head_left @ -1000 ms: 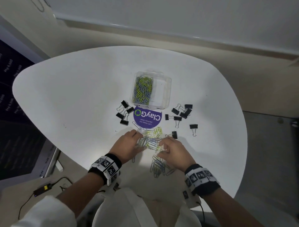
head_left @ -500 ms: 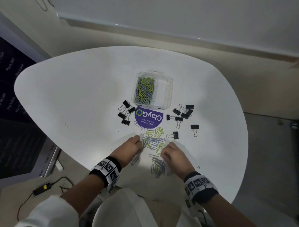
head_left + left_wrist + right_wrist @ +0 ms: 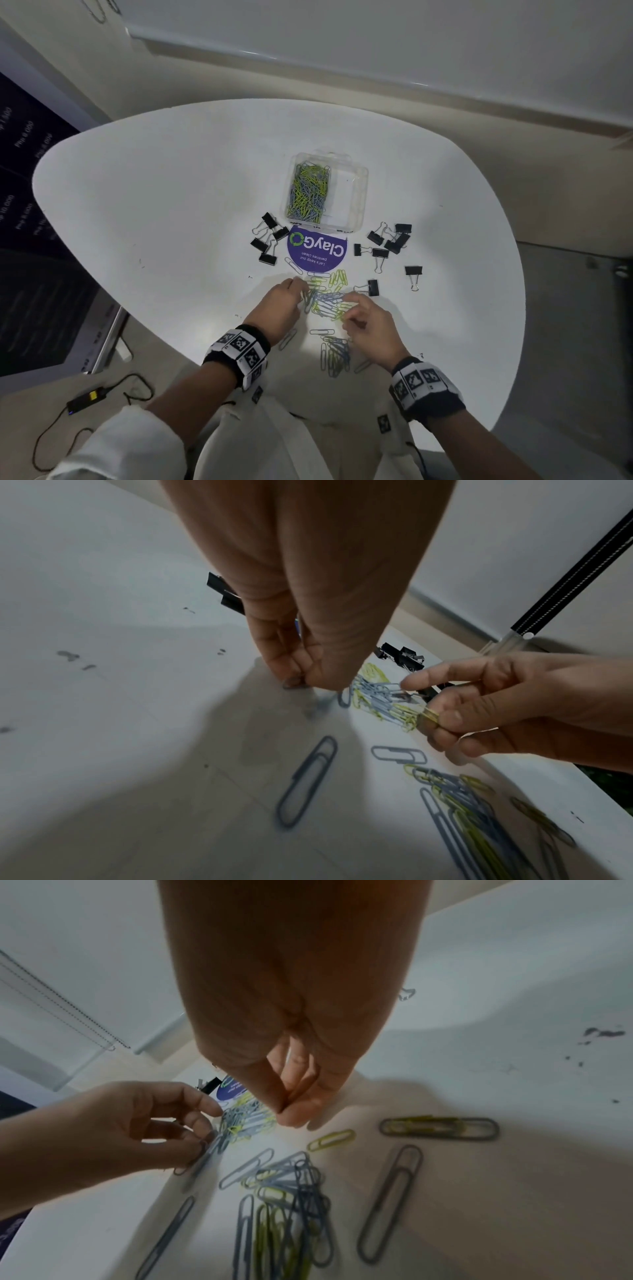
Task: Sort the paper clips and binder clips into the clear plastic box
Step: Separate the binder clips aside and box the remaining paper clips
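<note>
Both hands work a heap of paper clips (image 3: 325, 301) near the surface's (image 3: 171, 205) front edge: left hand (image 3: 281, 305) pinching 1, right hand (image 3: 370, 329) pinching several, bound for the clear box (image 3: 356, 192).

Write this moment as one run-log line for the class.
left hand: gathering paper clips | right hand: pinching yellow clip | box: one side holds paper clips | binder clips: unsorted on table

White table (image 3: 164, 205) — purple ClayGo sticker (image 3: 317, 251), floor cable (image 3: 102, 397).
</note>
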{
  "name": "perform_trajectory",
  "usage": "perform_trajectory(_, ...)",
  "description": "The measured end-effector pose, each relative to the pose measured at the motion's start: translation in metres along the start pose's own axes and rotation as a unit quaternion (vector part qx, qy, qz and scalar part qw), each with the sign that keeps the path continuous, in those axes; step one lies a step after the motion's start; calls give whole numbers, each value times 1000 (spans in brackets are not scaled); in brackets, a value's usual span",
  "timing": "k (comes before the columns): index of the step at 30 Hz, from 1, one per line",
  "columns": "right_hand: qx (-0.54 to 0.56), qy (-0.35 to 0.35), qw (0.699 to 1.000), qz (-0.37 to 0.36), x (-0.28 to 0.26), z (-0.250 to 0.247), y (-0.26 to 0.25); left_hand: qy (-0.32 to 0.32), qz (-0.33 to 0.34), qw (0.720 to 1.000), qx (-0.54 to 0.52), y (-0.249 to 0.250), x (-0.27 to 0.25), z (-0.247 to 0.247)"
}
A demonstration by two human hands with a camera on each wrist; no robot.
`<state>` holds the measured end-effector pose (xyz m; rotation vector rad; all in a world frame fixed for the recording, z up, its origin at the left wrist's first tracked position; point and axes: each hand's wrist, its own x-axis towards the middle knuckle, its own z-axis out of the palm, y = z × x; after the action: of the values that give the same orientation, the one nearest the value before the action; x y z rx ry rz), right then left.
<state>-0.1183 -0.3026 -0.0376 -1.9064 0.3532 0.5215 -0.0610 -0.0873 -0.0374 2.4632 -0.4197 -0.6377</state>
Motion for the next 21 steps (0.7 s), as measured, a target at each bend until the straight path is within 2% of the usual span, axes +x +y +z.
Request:
perform_trajectory(3,27,-5,1000,11,4,2,-1,7,-14,999,-28,-2,-1,-1)
perform_trajectory(6,73,19,995,67,8,3,-11,44,-36,992,-117,-8,0,-2)
perform_trajectory(8,158,23,981,113,13,3,-20,82,-81,976,-183,-11,0,-2)
perform_trajectory(9,230,20,964,135,16,4,-23,92,-108,967,-212,-12,0,-3)
perform_trajectory(11,357,13,918,175,22,4,-31,70,-167,937,-300,-12,1,-7)
perform_trajectory(12,385,10,904,186,23,4,-33,50,-197,912,-357,-10,3,-9)
perform_trajectory(14,405,3,894,190,24,4,-36,26,-242,855,-458,-5,6,-14)
perform_trajectory(15,411,0,892,189,25,4,-35,20,-257,835,-486,-2,8,-16)
perform_trajectory(16,402,-3,897,185,25,4,-34,13,-269,827,-493,1,10,-18)
perform_trajectory(17,370,-3,912,176,26,4,-32,8,-267,842,-468,4,12,-18)
perform_trajectory(18,315,-1,935,164,27,5,-30,6,-248,877,-411,6,14,-17)
perform_trajectory(20,190,15,973,127,28,7,-30,3,-156,954,-256,9,17,-16)
perform_trajectory(21,140,21,984,104,29,8,-31,-3,-97,980,-174,8,19,-13)
